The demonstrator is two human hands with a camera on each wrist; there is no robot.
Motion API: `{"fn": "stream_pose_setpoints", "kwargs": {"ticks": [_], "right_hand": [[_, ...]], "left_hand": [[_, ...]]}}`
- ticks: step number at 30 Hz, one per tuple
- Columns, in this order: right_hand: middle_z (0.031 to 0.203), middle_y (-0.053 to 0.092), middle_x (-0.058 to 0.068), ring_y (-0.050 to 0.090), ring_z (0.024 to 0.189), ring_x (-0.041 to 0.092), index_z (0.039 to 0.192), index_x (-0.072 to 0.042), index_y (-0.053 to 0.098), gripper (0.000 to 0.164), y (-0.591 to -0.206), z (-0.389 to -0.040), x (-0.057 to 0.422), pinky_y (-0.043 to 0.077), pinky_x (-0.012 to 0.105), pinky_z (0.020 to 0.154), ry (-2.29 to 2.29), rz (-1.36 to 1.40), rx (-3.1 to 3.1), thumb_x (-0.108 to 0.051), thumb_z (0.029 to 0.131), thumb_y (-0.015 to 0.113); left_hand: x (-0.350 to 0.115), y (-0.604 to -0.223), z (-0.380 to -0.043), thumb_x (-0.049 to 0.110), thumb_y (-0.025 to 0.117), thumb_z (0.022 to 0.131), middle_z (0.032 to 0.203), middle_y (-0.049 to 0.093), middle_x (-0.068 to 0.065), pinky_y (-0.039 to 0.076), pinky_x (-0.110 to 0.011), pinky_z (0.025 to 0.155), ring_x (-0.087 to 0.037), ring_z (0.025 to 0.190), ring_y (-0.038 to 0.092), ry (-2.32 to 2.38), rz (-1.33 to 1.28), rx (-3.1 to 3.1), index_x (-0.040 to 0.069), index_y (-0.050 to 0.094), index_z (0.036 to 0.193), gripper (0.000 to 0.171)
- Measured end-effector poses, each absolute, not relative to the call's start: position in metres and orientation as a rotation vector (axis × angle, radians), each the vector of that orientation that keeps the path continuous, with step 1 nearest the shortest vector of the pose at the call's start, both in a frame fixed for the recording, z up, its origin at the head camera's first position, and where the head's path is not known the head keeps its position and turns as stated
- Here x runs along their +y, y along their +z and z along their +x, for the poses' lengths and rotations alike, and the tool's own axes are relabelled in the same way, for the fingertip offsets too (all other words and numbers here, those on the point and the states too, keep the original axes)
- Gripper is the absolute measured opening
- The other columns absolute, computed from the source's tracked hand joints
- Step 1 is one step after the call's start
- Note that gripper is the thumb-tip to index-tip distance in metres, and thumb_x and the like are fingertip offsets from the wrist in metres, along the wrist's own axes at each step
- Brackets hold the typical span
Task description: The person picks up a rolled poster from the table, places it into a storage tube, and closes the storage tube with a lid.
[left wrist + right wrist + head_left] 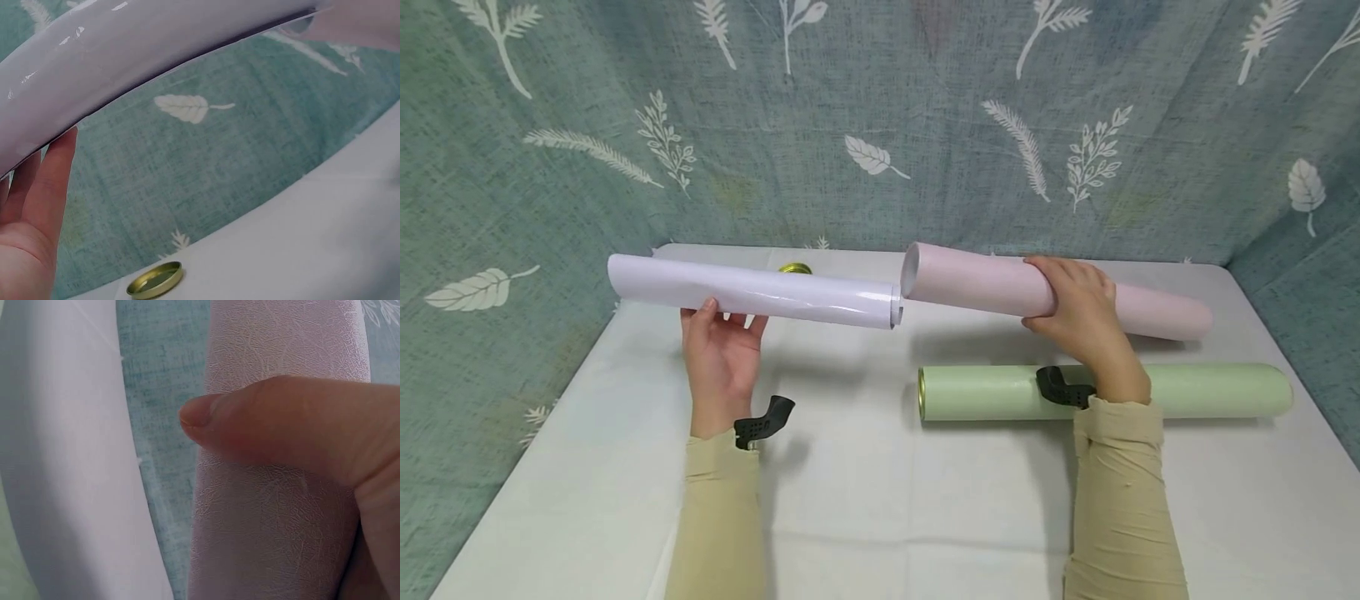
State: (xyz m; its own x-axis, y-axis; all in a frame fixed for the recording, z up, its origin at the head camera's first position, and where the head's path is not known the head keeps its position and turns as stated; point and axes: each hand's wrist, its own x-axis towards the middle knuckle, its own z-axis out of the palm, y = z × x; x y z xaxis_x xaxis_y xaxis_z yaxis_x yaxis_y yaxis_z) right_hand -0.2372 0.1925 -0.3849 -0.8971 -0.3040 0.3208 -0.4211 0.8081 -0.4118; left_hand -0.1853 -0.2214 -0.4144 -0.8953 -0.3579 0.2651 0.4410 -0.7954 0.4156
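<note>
Head view: Above a white-covered bench (850, 500), the left hand (722, 360) pinches a glossy white roll (760, 292), thumb in front, one end just beside the open mouth of a pink tube (977, 282) gripped by the right hand (1078, 310). From where I stand, the roll looks light, slick and easily creased, best held gently mid-length; the tube seems stiff enough for a firm grasp. A green tube (985, 392) lies nearer.

Left wrist view: A gold lid (154, 281), partly hidden from the head camera, shows its raised rim.

Right wrist view: Only here does the pink tube's crinkled texture appear, likely aiding grip.
</note>
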Motion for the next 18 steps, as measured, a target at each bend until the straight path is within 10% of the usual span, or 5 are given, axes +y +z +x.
{"fn": "stream_pose_setpoints", "kwargs": {"ticks": [18], "right_hand": [[0.127, 0.045, 0.008, 0.033, 0.117, 0.031, 0.128, -0.022, 0.044, 0.073, -0.388, -0.236, 0.190, 0.015, 0.055, 0.092, 0.677, 0.641, -2.792, -0.017, 0.064, 0.079]], "left_hand": [[-0.211, -0.416, -0.190, 0.000, 0.048, 0.088, 0.118, 0.046, -0.010, 0.031, -0.052, 0.095, -0.031, 0.109, 0.045, -2.658, -0.162, -0.549, 0.017, 0.042, 0.124, 0.040]]}}
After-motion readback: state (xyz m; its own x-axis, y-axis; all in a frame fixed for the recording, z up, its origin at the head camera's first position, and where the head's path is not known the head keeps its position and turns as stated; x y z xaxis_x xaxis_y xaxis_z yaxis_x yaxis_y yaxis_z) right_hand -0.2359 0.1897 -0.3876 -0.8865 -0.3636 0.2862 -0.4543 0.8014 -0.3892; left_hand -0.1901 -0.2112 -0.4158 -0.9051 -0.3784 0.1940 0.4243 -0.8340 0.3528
